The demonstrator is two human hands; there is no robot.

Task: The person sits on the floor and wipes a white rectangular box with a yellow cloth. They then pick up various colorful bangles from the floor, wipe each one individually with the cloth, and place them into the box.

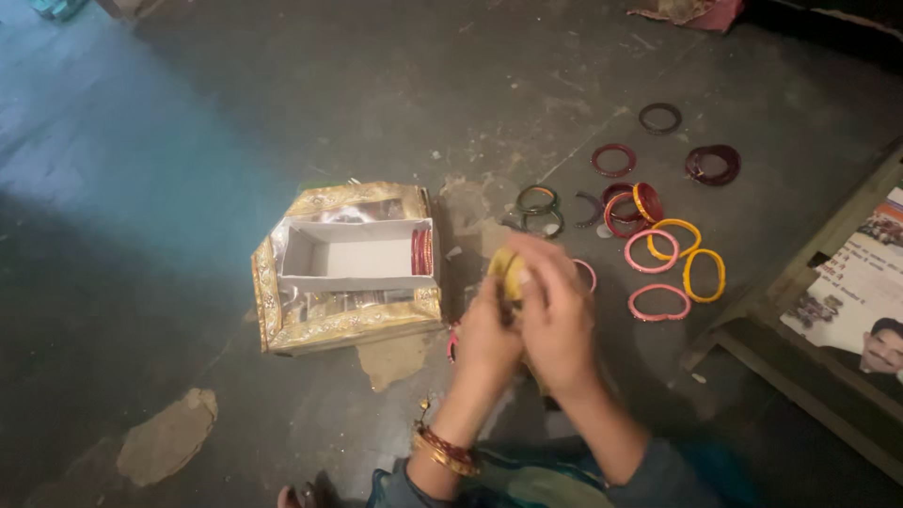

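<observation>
Landmark: gold-trimmed box (350, 268), open, lying on the dark floor (188, 141).
Box interior: white compartment, bare except for a stack of red bangles (421, 250) standing upright against its right wall.
Left hand (486, 341): just right of the box, fingers curled and closed on the yellow bangles (508, 273); motion blur hides the exact grip.
Right hand (557, 315): pressed against the left hand, fingers wrapped over the same yellow bangles from the far side.
Hand state: both hands together, clamped on 1 shared bundle.
Yellow bangles: held above the floor, near the box's right edge, between the 2 hands.
Left wrist: red and gold bracelets (444, 450) worn on it.
Loose bangles, right of the box: 2 green rings (538, 199) nearest; 3 pink rings (651, 250) and 2 yellow rings (704, 274) farther right; dark red rings (713, 164) farthest away.
Right of the loose bangles: wooden frame (800, 376) with printed paper (861, 292).
</observation>
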